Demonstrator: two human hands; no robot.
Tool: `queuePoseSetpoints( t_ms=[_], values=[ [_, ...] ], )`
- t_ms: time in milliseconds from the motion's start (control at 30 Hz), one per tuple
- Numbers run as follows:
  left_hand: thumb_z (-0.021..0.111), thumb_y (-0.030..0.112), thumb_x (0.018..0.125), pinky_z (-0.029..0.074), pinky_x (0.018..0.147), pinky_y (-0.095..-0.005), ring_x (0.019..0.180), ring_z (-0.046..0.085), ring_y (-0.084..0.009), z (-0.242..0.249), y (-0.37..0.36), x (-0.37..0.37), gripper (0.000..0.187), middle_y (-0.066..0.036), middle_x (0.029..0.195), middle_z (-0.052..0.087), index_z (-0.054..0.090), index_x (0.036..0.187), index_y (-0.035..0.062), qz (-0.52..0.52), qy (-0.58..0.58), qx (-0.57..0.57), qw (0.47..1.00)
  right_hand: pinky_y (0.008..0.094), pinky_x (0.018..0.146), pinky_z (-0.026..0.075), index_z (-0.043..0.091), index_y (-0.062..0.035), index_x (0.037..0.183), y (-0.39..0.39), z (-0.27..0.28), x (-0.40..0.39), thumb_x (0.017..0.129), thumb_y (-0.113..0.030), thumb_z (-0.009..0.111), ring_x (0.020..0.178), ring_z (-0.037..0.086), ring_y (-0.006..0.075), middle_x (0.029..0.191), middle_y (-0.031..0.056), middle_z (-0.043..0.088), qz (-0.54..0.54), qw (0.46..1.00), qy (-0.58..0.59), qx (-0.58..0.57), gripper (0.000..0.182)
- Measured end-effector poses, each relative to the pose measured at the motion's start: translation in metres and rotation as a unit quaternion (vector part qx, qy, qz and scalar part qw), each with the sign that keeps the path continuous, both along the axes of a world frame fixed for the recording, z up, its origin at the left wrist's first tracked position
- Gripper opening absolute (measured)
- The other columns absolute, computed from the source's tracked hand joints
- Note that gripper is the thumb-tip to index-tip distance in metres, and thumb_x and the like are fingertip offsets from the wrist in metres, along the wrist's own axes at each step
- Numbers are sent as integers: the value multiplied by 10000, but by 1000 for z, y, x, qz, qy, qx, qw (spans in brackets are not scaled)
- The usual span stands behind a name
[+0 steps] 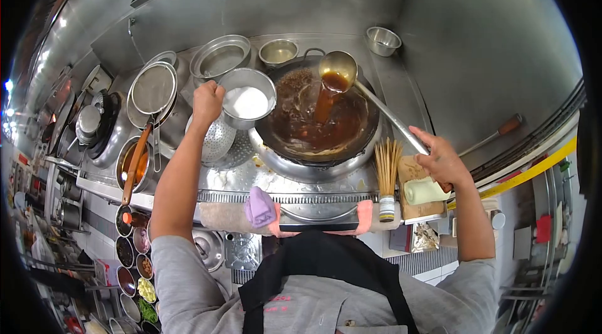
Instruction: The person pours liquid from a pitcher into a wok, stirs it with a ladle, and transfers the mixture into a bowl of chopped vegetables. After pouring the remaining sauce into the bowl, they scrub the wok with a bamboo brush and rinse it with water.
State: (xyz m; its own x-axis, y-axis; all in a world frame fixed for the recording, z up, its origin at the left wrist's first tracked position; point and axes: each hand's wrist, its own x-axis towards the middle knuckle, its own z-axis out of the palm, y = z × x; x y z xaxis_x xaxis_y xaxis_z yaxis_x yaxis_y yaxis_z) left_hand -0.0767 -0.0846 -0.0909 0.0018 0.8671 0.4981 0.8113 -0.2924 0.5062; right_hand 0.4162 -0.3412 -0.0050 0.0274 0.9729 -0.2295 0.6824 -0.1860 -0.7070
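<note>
My left hand (208, 103) is closed on the rim of a metal bowl (272, 94) with white powder (246, 102) inside, just left of the wok. In my right hand (440, 157) is the handle of a long ladle (338, 64). The ladle's bowl is tilted over the wok (374, 134), and brown liquid (323, 107) pours from it. Dark brown sauce (313, 136) fills the wok's bottom.
Strainers (153, 88), a perforated ladle (213, 141) and a pot (120, 168) stand at the left. Behind the wok are metal bowls (279, 52) (383, 41). Skewers (387, 168) stand at the front right. A purple cloth (258, 207) hangs at the front edge.
</note>
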Motion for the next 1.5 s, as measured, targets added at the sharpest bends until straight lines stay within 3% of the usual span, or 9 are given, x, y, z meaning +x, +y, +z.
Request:
queuePoseSetpoints(
  t_ms=[167,367,667,767,867,1000,1133,1233,1500],
  values=[
    [578,190,831,467,691,-506,748,607,-455,-1,6,6,266,-287,765,599,571,720,-51,-1,7,-2,1000,281,474,426,408,-102,1480,-8,-36,16,845,-48,592,486,481,97,641,26,502,16,999,-18,21,664],
    [567,191,827,475,738,-516,785,608,-463,6,4,25,262,-285,800,614,589,747,-58,-17,25,-2,1000,262,406,402,373,-82,1493,-21,-33,5,841,-20,568,468,462,85,643,24,507,-23,994,17,-106,683],
    [588,188,863,481,799,-526,878,604,-465,1,13,39,233,-276,920,629,613,838,-42,-23,87,51,995,249,403,431,363,-51,1490,22,-90,7,862,-28,555,507,515,88,713,21,536,-6,971,183,-152,657],
    [585,184,865,485,805,-526,878,609,-462,5,14,46,231,-274,915,630,611,827,-43,-14,87,45,995,272,394,433,377,-62,1480,57,-119,-5,885,-42,562,485,516,107,665,37,534,-12,955,249,-158,624],
    [594,175,849,462,753,-522,845,588,-446,5,18,51,221,-254,862,603,571,776,-33,-16,76,63,995,271,397,441,338,-59,1497,84,-137,-20,899,-34,564,498,526,112,721,50,558,-28,941,295,-164,640],
    [596,163,849,461,749,-523,841,590,-448,10,21,59,206,-251,871,597,568,792,-33,-24,76,83,993,246,410,448,344,-72,1503,76,-125,-25,919,-48,581,529,543,99,788,59,578,10,918,332,-217,631],
    [594,146,849,461,747,-525,838,586,-455,11,26,63,188,-247,882,591,565,800,-33,-37,75,97,992,236,410,443,344,-72,1503,44,-104,11,917,-21,529,512,523,94,793,61,574,36,924,293,-242,617],
    [591,136,851,461,744,-526,838,585,-457,13,28,64,175,-242,888,592,565,803,-30,-43,75,106,991,231,408,442,329,-66,1508,48,-110,25,911,-11,518,513,516,89,796,59,560,-5,926,296,-236,628],
    [587,139,867,498,756,-523,841,619,-451,23,29,74,163,-241,924,614,593,843,-22,-42,107,113,987,236,407,437,288,-75,1526,78,-119,-6,903,-8,528,508,520,91,783,57,547,29,921,313,-230,671]
  ],
)
